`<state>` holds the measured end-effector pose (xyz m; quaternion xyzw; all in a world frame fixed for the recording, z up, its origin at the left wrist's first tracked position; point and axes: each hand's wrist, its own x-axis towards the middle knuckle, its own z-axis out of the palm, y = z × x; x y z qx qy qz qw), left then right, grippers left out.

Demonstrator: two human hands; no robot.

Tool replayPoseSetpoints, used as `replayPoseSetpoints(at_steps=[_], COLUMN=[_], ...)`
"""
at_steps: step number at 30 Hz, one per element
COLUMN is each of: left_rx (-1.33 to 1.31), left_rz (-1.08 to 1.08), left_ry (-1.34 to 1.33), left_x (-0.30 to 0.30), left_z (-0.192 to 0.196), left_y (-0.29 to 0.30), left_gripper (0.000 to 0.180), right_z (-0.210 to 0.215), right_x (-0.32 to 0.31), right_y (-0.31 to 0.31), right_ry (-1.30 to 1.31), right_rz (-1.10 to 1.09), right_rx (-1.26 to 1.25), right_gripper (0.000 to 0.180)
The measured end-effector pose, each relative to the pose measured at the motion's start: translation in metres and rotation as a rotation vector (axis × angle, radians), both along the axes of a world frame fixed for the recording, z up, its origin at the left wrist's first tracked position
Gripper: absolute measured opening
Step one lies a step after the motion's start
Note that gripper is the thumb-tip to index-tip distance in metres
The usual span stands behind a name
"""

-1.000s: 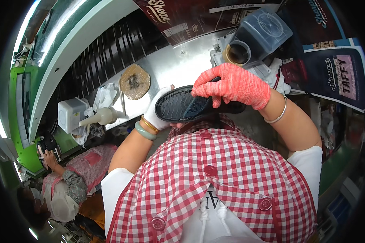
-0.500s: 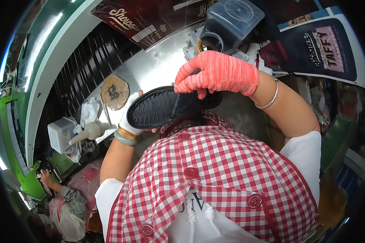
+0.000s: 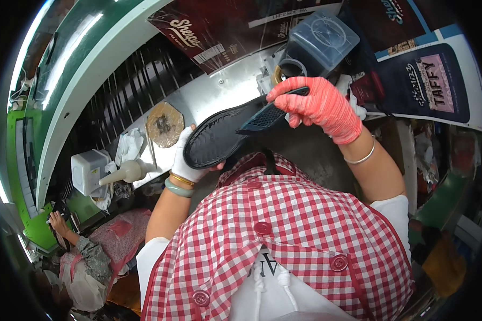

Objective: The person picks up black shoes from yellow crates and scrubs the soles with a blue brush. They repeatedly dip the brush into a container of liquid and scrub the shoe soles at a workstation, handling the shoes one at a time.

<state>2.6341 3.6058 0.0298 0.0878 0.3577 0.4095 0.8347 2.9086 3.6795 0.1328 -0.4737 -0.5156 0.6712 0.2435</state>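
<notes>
A black shoe sole (image 3: 211, 140) with a raised rim lies tilted in front of my chest. My left hand (image 3: 185, 160), in a white glove, is closed around its near left end. My right hand (image 3: 324, 107), in a coral knitted glove, pinches the far end of a thin dark blue-black piece (image 3: 268, 115) with a textured face. This piece slants over the sole's right part, its lower end at or close to the sole; whether they touch I cannot tell.
On the metal table (image 3: 211, 96) lies a tan octagonal pad (image 3: 165, 124). Beside it are a nozzle bottle (image 3: 129, 171), a white jug (image 3: 88, 174) and crumpled paper (image 3: 129, 145). A bluish clear container (image 3: 324, 44) and dark red cartons (image 3: 219, 27) stand behind. A co-worker's hand (image 3: 58, 222) shows at left.
My right hand has moved right, raising the textured piece's end away from the sole. My left hand still holds the sole, whose inner face is now more exposed. The whole view has shifted slightly.
</notes>
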Motion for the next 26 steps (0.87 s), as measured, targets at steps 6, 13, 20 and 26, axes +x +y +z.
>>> replayPoseSetpoints(at_steps=[6,13,20,26], left_rx=[0.173,0.029,0.272,0.594], left_rz=[0.021,0.163,0.174,0.327], left_ry=[-0.057,-0.019,0.022,-0.115], left_x=[0.019,0.018,-0.009,-0.039], left_z=[0.002,-0.003,0.024,0.105], left_y=[0.01,-0.002,-0.023,0.006], left_gripper=[0.062,0.061,0.062,0.058], right_z=[-0.024,-0.037,-0.008,-0.036], right_x=[-0.047,-0.03,-0.011,0.019], right_y=[-0.015,0.001,-0.01,-0.003], right_ry=[0.097,-0.026,0.316,0.66], right_rz=[-0.015,-0.172,-0.517,-0.767], right_rx=[0.01,0.24,0.216,0.249], right_gripper=[0.024,0.025,0.02,0.022])
